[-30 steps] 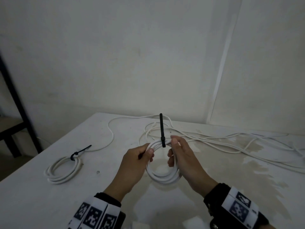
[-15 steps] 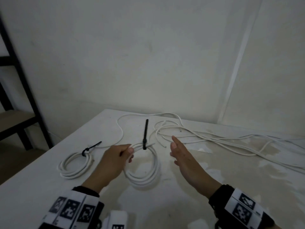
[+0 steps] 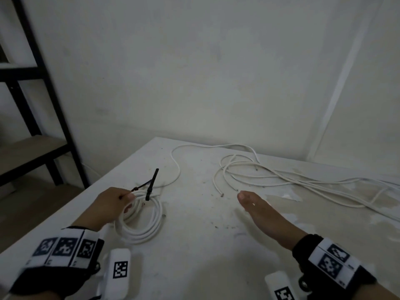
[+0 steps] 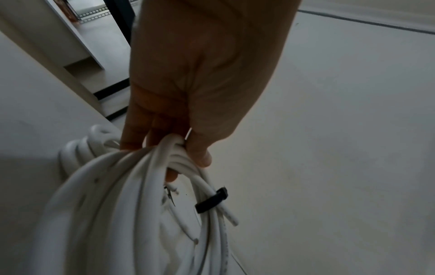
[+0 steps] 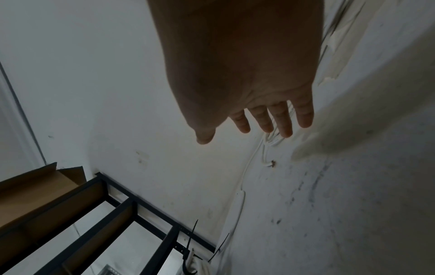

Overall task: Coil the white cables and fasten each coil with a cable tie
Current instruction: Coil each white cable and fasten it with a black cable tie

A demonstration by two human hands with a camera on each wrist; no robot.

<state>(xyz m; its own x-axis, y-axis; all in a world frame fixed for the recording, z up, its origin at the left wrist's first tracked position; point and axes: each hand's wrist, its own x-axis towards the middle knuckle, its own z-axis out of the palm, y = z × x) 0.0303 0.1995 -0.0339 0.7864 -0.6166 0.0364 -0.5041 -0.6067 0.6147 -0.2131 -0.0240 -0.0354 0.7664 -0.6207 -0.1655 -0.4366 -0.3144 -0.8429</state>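
- Head view: a coil (image 3: 138, 221) of white cable is gripped at its upper left by the left hand (image 3: 112, 205), fingers curled round the bundled turns; the lower turns lie on the table (image 3: 194, 267) near its left edge
- Left wrist view: the same coil is seen wrapped by a black tie (image 4: 212, 201), with a cut cable end projecting just beside the tie
- The right hand (image 3: 264, 215) is held flat with straight fingers (image 5: 282, 121) and grasps nothing; it hangs over the table near the loose cables (image 3: 292, 180), which are spread across the far right
- A second tie tail (image 3: 140, 187) is seen just behind the left hand; the coil it belongs to is hidden, so its state cannot be told
- Risk: if the tie is judged not fully cinched, turns may spring out once the coil is let go; the projecting cable end would likely slip first
- Risk: the long upright tie tail may snag on the hidden coil as the held coil is set down beside it
- Risk: the coil lies close to the table edge and may slide off if released carelessly
- Risk: the loose cables overlap; pulling one end may drag or knot the rest
- Containers: none are seen on the table; an open cardboard box (image 5: 35, 186) rests on the shelf (image 5: 141, 238), contents not visible
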